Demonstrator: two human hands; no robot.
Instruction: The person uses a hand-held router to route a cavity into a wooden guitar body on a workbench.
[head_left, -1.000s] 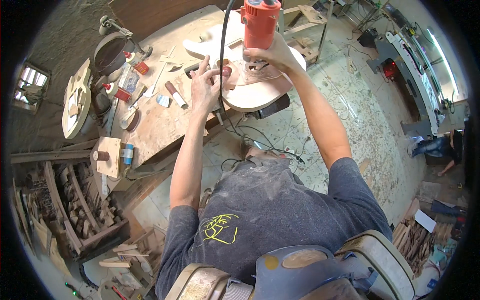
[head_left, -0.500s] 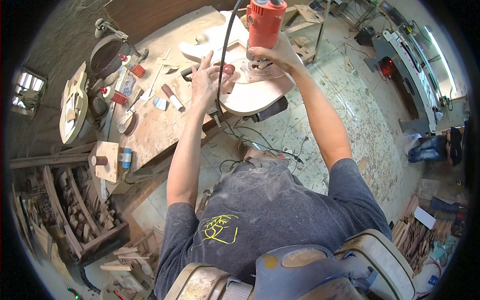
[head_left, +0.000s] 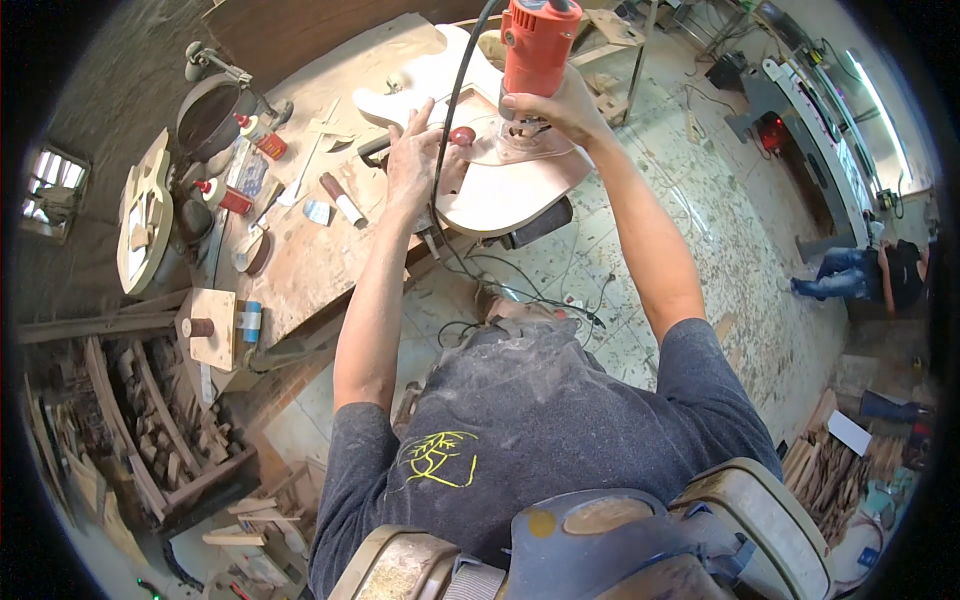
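My right hand (head_left: 562,108) is wrapped round the lower part of an orange-red handheld router (head_left: 538,48). The router stands upright on a pale wooden guitar body (head_left: 512,196), its clear base on the wood. A recessed cavity shows beside the base. My left hand (head_left: 411,165) is at the body's left edge, fingers stretched out, beside a round red knob (head_left: 462,136). Whether it touches the knob, I cannot tell. The black power cord (head_left: 447,130) runs down past the left hand. Under the body's near edge sits a dark clamp-like piece (head_left: 540,224).
The wooden bench (head_left: 310,262) carries two red-and-white glue bottles (head_left: 262,138), a brown cylinder (head_left: 343,198) and a lamp (head_left: 215,62). Another guitar body (head_left: 146,218) hangs at left above a bin of wood scraps (head_left: 160,430). Cords cross the floor; a person in jeans (head_left: 850,274) is at far right.
The router and my right hand have shifted slightly right. My left hand stays near the red knob. At far right, the person in jeans has come further into view, moving left.
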